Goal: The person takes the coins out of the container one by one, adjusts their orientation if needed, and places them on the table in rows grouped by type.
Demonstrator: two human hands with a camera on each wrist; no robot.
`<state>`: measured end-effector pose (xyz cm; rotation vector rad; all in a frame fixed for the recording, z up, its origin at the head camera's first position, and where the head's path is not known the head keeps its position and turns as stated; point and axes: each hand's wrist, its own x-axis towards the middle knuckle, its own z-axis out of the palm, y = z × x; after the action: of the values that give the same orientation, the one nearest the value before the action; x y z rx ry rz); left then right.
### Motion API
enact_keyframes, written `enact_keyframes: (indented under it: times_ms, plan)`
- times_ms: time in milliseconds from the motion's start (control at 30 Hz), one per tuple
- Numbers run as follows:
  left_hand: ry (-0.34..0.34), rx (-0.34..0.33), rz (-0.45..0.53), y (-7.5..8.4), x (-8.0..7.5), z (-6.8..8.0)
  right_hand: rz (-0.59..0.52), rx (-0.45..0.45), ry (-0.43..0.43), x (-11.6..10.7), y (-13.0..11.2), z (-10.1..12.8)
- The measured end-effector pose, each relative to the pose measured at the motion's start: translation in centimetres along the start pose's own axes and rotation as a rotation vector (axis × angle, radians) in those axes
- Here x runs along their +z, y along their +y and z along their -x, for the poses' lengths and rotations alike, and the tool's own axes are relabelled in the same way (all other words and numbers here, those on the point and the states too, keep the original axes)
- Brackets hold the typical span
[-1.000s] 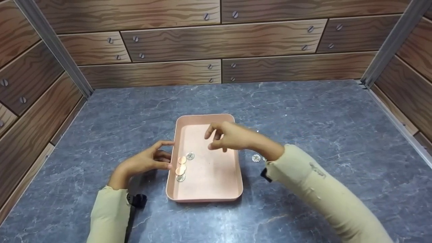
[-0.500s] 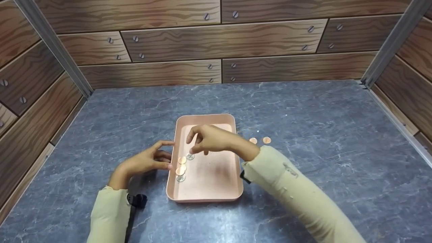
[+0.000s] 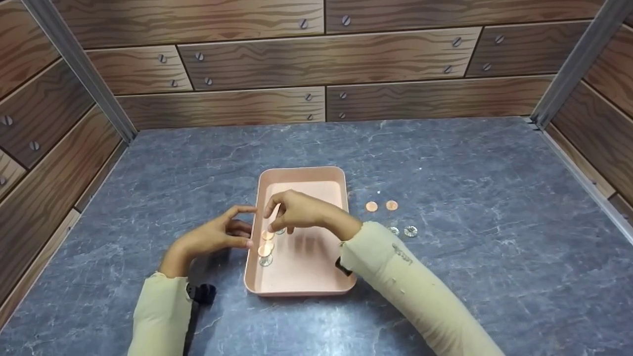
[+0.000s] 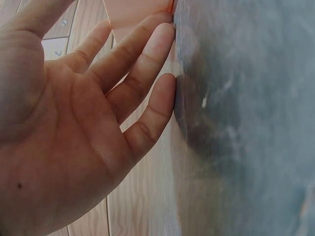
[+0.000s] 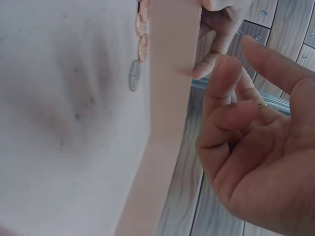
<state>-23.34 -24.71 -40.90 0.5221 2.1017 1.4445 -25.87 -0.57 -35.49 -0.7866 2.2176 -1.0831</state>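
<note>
A shallow pink tray (image 3: 309, 285) sits on the table, with several copper and silver coins along its left side. The nearest of them to me is a silver coin (image 3: 265, 260), below overlapping copper coins (image 3: 264, 251). My left hand (image 3: 212, 237) rests at the tray's left wall, thumb and index finger spread against the rim; its other fingers (image 4: 164, 93) touch the tabletop. Above the tray, my right hand (image 3: 299, 210) hovers with loosely bent fingers, nothing seen between them in the right wrist view. It partly covers another silver coin (image 5: 135, 75).
Right of the tray lie two copper coins (image 3: 371, 206) and two silver coins (image 3: 410, 231), one partly behind the right sleeve (image 3: 395, 267). A wood-patterned wall (image 3: 326, 59) closes off the back of the marbled table (image 3: 470, 163).
My right hand has moved left over the tray, toward the coins inside. Coins on the table's right have come out from behind the arm. The left hand and tray stay put.
</note>
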Motion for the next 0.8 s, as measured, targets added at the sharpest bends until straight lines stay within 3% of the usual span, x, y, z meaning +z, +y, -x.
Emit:
enact_keyframes:
  times_ms: [800]
  plan:
    - [0.000,-0.003,0.001,0.0,-0.1,0.0,-0.019,0.038,-0.097,2.7,2.6,-1.7]
